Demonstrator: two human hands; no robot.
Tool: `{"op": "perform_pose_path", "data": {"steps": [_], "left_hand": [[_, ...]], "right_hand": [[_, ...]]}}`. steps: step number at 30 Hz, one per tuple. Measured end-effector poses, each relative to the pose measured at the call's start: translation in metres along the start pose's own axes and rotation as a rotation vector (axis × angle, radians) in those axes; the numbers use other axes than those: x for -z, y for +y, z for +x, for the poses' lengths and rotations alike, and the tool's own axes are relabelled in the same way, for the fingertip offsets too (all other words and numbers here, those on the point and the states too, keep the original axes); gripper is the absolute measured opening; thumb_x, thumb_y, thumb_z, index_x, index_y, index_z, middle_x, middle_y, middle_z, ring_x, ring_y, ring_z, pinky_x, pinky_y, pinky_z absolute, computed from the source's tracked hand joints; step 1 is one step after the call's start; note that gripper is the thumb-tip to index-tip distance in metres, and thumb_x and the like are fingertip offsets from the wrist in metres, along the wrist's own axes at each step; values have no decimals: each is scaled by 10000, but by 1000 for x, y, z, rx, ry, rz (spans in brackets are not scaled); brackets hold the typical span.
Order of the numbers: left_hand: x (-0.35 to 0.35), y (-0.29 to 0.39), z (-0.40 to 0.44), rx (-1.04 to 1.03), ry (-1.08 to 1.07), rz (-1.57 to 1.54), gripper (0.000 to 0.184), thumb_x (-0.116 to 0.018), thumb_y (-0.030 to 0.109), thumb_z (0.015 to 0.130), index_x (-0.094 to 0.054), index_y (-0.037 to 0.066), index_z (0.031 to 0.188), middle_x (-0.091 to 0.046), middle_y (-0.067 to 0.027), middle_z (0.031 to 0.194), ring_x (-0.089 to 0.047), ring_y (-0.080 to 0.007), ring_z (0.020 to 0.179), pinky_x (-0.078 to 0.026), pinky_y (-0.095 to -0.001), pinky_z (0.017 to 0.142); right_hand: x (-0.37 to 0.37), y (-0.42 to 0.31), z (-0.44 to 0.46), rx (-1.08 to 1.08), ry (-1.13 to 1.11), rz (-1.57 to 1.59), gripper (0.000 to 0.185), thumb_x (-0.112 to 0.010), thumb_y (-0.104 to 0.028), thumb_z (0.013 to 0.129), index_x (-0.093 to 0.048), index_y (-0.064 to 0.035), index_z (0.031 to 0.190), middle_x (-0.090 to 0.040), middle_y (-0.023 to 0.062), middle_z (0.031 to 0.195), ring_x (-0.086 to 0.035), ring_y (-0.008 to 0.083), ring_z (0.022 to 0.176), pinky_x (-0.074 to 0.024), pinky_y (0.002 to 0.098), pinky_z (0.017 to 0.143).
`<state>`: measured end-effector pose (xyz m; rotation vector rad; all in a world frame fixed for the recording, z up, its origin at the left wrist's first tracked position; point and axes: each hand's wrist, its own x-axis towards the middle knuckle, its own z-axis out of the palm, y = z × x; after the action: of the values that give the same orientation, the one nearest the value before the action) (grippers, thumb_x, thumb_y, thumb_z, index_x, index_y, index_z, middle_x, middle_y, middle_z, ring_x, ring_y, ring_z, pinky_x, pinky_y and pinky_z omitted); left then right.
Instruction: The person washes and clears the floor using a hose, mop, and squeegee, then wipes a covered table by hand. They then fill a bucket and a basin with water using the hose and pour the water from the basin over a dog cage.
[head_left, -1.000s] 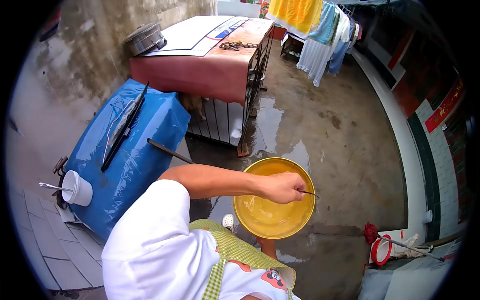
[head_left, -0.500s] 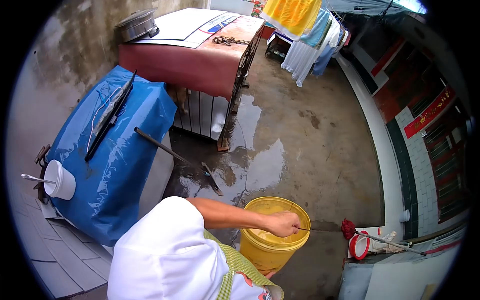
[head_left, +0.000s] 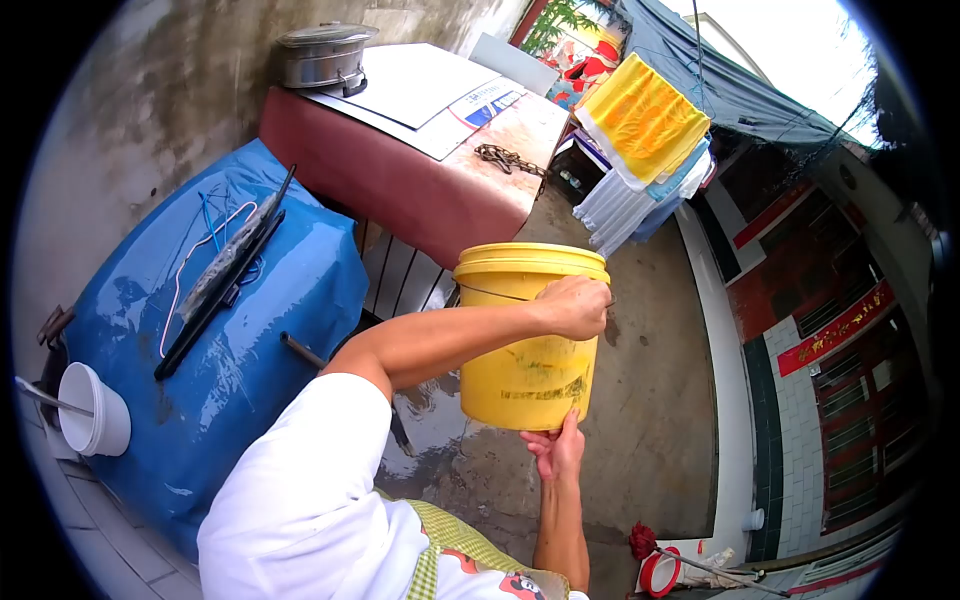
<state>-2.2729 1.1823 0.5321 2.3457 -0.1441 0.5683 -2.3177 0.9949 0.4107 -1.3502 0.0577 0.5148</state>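
Observation:
A yellow bucket (head_left: 525,365) with dark smudges hangs in the air in front of me, its side facing me and its inside hidden. My left hand (head_left: 578,307) is closed on the thin wire handle beside the rim. Beneath the bucket, my right hand (head_left: 560,447) holds the bottom edge, thumb up against the wall and other fingers partly under the base. My left arm crosses in front of a blue-covered object (head_left: 250,350).
On the left stand a white tub (head_left: 95,410) with a metal handle sticking out and a red-covered cage (head_left: 400,200) with a steel pot (head_left: 322,58) and chain on top. Laundry (head_left: 645,120) hangs beyond. A red mop head (head_left: 642,541) is at lower right; the ground is wet.
The bucket has come up and tipped away, so its side shows instead of its inside. My right hand has come into clear view below it. The view has tilted upward.

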Motion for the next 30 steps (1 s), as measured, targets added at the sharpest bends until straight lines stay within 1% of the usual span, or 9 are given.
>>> {"op": "perform_pose_path", "data": {"steps": [3,5,9,10,15,17,21,25,30], "left_hand": [[39,-21,60,72,93,30,191,-461,106,702,-612,-5,740,-596,-209,797,-576,-359,789,-457,-435,681],[59,-29,92,117,74,73,194,-473,103,691,-620,7,773,-597,-211,843,-575,-361,824,-459,-431,705],[76,-25,118,22,111,116,198,-498,99,671,-625,29,806,-603,-193,849,-579,-339,836,-460,-430,706],[77,-21,122,-11,87,161,200,-506,100,667,-629,42,815,-609,-178,829,-586,-331,816,-466,-415,691],[72,22,112,-184,21,277,177,-516,110,661,-629,47,782,-615,-158,780,-596,-321,760,-475,-396,646],[62,43,93,-315,-48,327,158,-527,113,647,-623,36,746,-609,-169,736,-598,-321,733,-477,-394,626],[24,68,45,-370,-148,259,128,-538,116,630,-602,19,683,-594,-180,676,-592,-338,676,-472,-408,583],[-34,81,-16,-398,-156,97,122,-502,101,658,-555,-4,628,-563,-211,608,-569,-373,597,-455,-428,525],[-113,98,-91,-386,-334,-123,136,-472,100,715,-534,-9,665,-549,-211,597,-551,-386,580,-429,-450,507]], "right_hand": [[-53,-78,60,67,-14,-135,527,-277,-420,906,-477,60,991,-609,180,753,-609,250,534,-476,257,393],[-73,-107,87,85,-10,-164,526,-270,-422,907,-479,54,992,-609,181,755,-611,255,555,-483,264,413],[-86,-120,124,151,-34,-130,521,-259,-434,906,-474,27,1019,-609,178,771,-618,280,628,-496,296,474],[-86,-115,129,134,-20,-103,516,-267,-446,903,-453,10,1058,-604,185,824,-616,306,680,-503,303,503],[-51,-57,145,104,-132,165,523,-279,-457,898,-425,10,1084,-576,206,916,-607,324,774,-513,293,537],[-33,-33,135,66,-175,333,525,-281,-460,897,-420,10,1087,-565,209,929,-602,323,797,-520,301,553],[23,21,87,60,-181,379,536,-302,-470,889,-428,-1,1116,-569,191,936,-603,314,804,-534,286,582],[97,82,12,17,-79,387,528,-300,-458,893,-432,-4,1129,-584,197,931,-615,319,772,-544,295,572],[184,155,-97,-42,73,379,532,-279,-444,901,-411,5,1154,-581,210,960,-610,344,797,-549,309,564]]}}
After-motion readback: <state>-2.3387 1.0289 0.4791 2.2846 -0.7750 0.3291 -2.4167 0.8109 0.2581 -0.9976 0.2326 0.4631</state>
